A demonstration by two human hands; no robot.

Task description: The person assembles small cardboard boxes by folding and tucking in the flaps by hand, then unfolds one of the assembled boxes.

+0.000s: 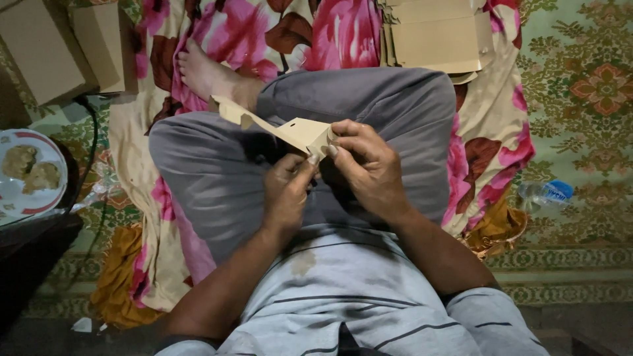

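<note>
I sit cross-legged in grey trousers and hold a flat tan cardboard cut-out over my lap. My left hand pinches its near end from below with thumb and fingers. My right hand grips the same end from the right, fingertips pressed on a folded flap. The rest of the cardboard sticks out up and to the left, toward my bare foot. Both hands touch each other at the fold.
A stack of flat cardboard blanks lies ahead on the flowered cloth. Folded tan boxes stand at the top left. A plate with food rests at the left. A plastic bottle lies on the green carpet at the right.
</note>
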